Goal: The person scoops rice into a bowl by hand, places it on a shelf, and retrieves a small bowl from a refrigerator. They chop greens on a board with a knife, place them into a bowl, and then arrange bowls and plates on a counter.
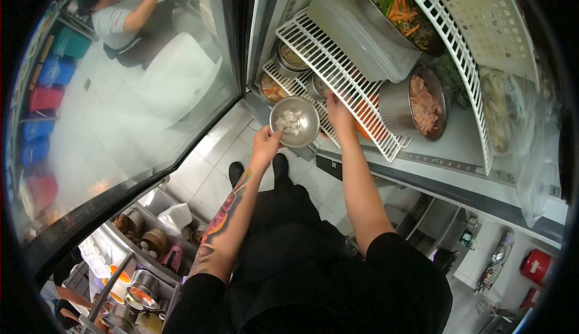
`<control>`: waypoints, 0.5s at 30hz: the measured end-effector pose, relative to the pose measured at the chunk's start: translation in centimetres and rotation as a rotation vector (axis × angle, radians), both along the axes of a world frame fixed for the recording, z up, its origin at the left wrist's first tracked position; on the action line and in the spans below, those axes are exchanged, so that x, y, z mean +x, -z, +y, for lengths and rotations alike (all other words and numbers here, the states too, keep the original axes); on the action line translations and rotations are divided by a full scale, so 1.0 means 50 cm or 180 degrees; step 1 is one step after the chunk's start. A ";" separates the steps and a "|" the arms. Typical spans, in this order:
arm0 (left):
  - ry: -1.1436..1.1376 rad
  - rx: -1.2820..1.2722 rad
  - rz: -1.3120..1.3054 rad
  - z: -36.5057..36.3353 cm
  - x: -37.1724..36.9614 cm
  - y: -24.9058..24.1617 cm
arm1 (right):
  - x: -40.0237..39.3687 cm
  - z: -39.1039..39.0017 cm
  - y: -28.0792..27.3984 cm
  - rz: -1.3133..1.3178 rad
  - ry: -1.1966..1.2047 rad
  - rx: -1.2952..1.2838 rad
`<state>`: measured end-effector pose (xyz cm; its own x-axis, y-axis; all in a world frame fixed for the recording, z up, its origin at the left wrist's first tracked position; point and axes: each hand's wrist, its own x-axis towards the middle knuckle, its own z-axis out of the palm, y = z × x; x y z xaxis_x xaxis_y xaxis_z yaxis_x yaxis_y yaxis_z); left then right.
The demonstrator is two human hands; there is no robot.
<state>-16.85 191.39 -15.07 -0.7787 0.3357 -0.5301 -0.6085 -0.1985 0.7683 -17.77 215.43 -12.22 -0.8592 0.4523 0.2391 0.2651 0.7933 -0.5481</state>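
Observation:
My left hand (265,146) is closed on the rim of a round steel bowl (311,136), its thumb over the edge. White chopped pieces (289,121) lie at the bottom of the bowl, which is held level in front of the open fridge. My right hand (339,115) reaches into the fridge below the upper wire shelf (329,53). Its fingers are right at a small metal container (313,86) on the lower wire shelf (283,80), partly hidden by the upper shelf's bars.
On the upper shelf stand a steel pot of pink meat (426,106), a plastic tub (356,38) and a large bowl of cut vegetables (401,8). The glass door (181,92) hangs open at left. Low at left are pots (145,283); another person (123,23) shows through the glass.

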 end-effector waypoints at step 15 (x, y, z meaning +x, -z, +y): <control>-0.0042 -0.0214 0.0159 0.055 -0.018 0.070 | -0.187 0.071 0.079 -0.0141 -0.0261 0.1824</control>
<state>-17.73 194.16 -18.57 -0.8089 0.2902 -0.5113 -0.5667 -0.1532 0.8096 -27.10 218.97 -16.18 -0.9007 0.1928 0.3893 0.2030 0.9791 -0.0151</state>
